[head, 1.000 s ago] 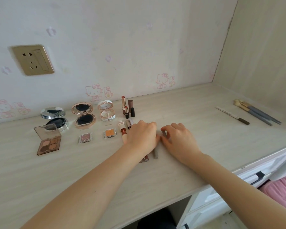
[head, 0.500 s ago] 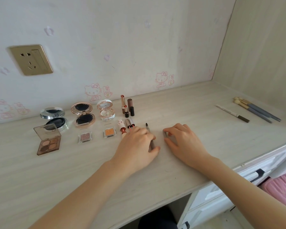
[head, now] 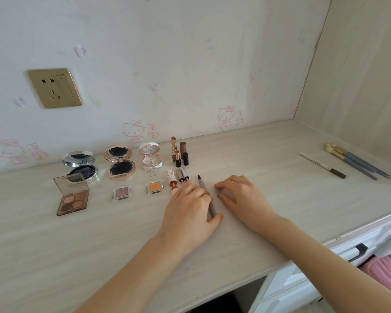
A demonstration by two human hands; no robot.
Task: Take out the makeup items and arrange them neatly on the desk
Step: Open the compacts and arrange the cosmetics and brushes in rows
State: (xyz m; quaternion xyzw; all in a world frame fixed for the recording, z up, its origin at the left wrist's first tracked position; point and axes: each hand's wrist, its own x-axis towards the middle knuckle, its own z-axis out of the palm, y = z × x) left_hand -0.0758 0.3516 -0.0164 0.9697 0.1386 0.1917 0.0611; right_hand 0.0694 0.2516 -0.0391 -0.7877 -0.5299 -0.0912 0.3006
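At the middle of the bench, the left grip lies curled over a grey liner pen, thumb at its near end; only the dark tip and part of the barrel show. The right grip rests just beside it, fingers bent, with a greyish bit between forefinger and thumb: pinched or not, cannot tell. Two lip tubes run under the left knuckles, their near ends hidden.
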